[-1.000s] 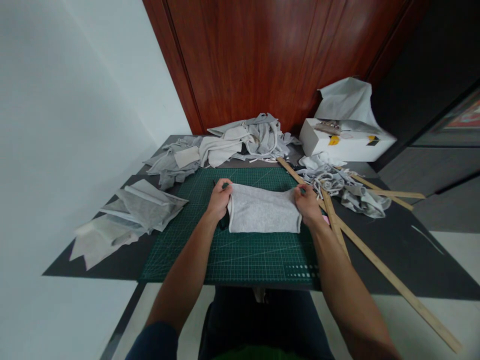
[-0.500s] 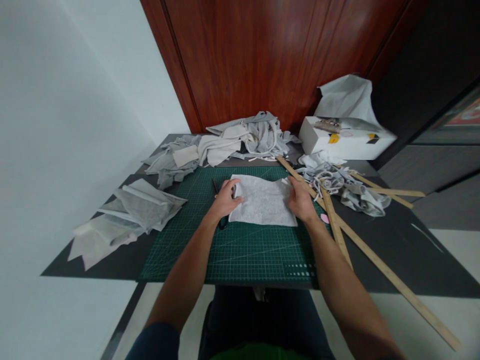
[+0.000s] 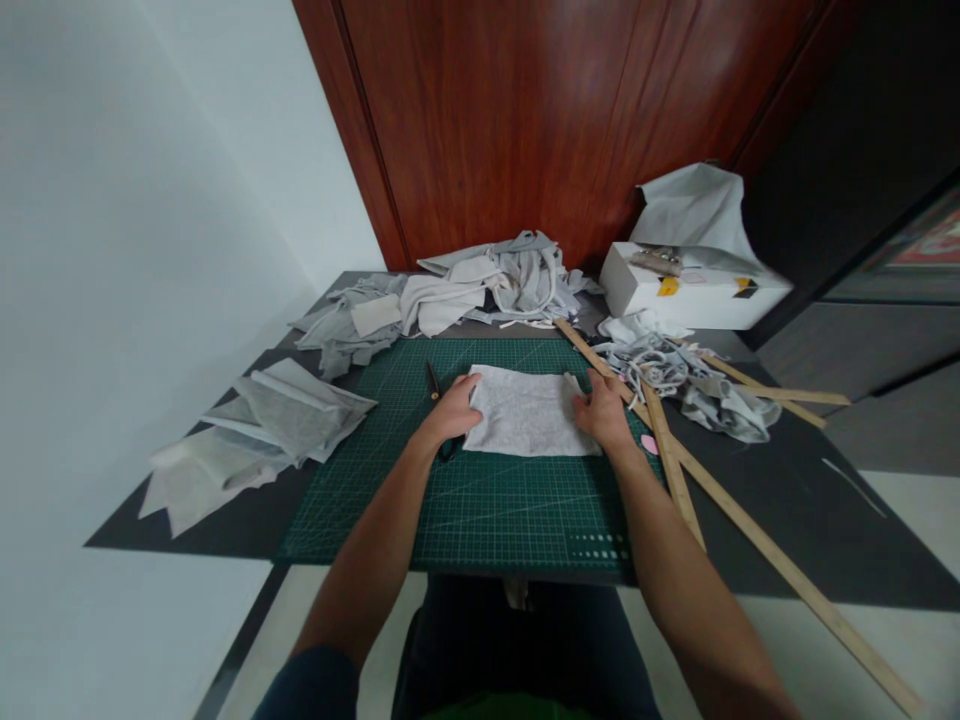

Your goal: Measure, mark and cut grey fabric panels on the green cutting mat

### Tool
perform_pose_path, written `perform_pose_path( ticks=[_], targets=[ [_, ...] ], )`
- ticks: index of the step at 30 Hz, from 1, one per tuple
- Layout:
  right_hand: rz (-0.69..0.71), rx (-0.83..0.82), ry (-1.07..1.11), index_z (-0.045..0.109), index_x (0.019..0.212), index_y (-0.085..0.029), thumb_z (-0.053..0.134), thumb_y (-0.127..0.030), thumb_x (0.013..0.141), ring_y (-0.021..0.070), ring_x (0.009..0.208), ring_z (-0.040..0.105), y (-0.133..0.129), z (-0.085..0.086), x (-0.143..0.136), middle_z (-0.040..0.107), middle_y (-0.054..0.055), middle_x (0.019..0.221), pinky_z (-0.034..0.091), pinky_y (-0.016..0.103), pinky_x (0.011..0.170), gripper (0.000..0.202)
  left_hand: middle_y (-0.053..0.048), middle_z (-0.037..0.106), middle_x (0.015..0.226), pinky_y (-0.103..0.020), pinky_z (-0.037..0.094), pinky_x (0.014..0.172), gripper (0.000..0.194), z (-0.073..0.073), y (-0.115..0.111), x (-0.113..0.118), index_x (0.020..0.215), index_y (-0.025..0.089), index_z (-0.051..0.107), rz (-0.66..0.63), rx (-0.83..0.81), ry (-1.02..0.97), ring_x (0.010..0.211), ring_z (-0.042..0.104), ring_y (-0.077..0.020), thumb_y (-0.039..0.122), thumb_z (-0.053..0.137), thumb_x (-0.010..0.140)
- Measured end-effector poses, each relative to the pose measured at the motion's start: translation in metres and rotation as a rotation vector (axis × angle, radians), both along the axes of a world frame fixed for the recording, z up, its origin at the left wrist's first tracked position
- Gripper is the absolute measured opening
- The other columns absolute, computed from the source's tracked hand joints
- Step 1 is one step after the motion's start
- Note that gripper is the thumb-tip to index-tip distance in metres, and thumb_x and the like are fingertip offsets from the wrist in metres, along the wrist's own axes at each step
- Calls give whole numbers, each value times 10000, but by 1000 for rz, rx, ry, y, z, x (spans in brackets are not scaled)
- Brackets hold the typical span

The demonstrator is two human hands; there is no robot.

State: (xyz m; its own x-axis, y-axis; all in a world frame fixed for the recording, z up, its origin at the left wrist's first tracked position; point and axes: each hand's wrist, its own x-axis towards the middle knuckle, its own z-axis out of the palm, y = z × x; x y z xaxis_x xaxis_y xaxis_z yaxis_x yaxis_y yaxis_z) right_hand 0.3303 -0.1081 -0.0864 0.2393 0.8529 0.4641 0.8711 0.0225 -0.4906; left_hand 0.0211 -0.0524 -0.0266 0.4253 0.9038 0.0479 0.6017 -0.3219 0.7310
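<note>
A light grey rectangular piece of fabric [image 3: 531, 412] is held flat, low over the green cutting mat [image 3: 517, 510]. My left hand [image 3: 454, 408] grips its left edge, thumb on top and fingers partly hidden. At the right edge, my right hand [image 3: 602, 410] pinches the cloth between thumb and fingers. Scissors [image 3: 433, 381] with dark blades lie on the mat beside and partly under my left hand, so their handles show only in part.
Grey fabric scraps [image 3: 517, 275] are heaped at the back, with folded sheets [image 3: 300, 405] at left. Wooden rulers [image 3: 750, 520] cross the right side near tangled cloth strips [image 3: 652, 360]. A white box [image 3: 694, 290] stands at back right; a pink piece [image 3: 649, 444] lies by the rulers.
The fabric has come down slightly toward me and its far edge lies straighter. Both hands moved with it, and more of the scissors shows beyond my left hand.
</note>
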Motion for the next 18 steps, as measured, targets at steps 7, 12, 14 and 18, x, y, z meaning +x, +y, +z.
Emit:
perform_pose_path(
  ticks=[7, 12, 14, 18],
  targets=[
    [-119, -258, -171, 595, 1386, -123, 592, -206, 882, 376, 1282, 540, -22, 34, -29, 599, 227, 1355, 472, 505, 1043, 511, -149, 501, 1545, -410, 434, 1218, 931, 1, -3, 1, 1551, 134, 498, 19, 6, -19, 1376, 555, -318, 41, 643, 636],
    [-252, -429, -163, 618, 1266, -40, 551, -257, 906, 418, 1151, 653, -32, 39, -45, 673, 298, 1182, 513, 529, 951, 426, -150, 539, 1519, -413, 371, 1263, 921, 4, -9, 7, 1524, 131, 529, 37, 37, -34, 1420, 525, -310, 6, 622, 616],
    [-219, -438, -131, 647, 1214, -70, 556, -199, 866, 413, 1136, 677, -30, 34, -45, 695, 286, 1131, 517, 540, 953, 382, -165, 566, 1487, -413, 372, 1261, 891, 7, -13, 8, 1493, 111, 559, 43, 38, -21, 1403, 542, -316, -9, 610, 611],
    [-111, -370, 1, 651, 1212, -92, 571, -128, 792, 398, 1099, 695, -23, 29, -44, 694, 265, 1104, 523, 547, 976, 429, -170, 603, 1437, -437, 411, 1228, 834, 11, -22, -1, 1438, 115, 608, 86, 54, -10, 1359, 580, -333, -11, 612, 613]
  ],
)
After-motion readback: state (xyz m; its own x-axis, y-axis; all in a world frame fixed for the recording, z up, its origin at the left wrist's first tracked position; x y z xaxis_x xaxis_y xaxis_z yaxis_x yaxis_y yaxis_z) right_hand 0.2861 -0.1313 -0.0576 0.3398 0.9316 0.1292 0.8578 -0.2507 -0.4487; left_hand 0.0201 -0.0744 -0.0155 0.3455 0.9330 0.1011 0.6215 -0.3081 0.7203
